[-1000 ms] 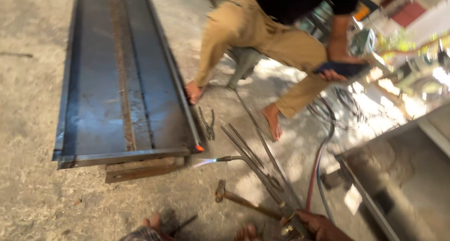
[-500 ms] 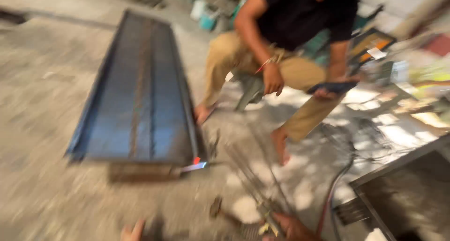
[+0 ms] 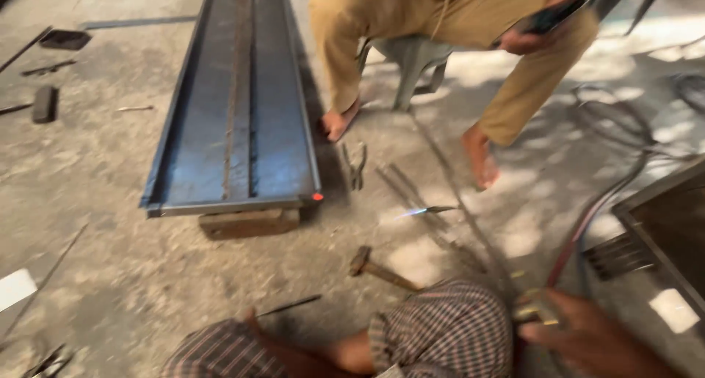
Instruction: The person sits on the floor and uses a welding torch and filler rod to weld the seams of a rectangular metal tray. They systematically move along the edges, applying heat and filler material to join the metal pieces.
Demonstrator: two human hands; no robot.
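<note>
Since the earlier frame our view dropped closer; right hand, lower right, fingers clamped on the cutting torch, flame up-left toward the steel panel's glowing corner. Left hand unseen.

metal workshop yard | concrete floor | steel channel | lit torch | hammer

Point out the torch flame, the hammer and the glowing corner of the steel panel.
torch flame (image 3: 413,213): head view, on the blue jet off the nozzle tip.
hammer (image 3: 360,261): head view, on the metal head.
steel panel (image 3: 316,197): head view, on the glowing red spot at its near right corner.
</note>
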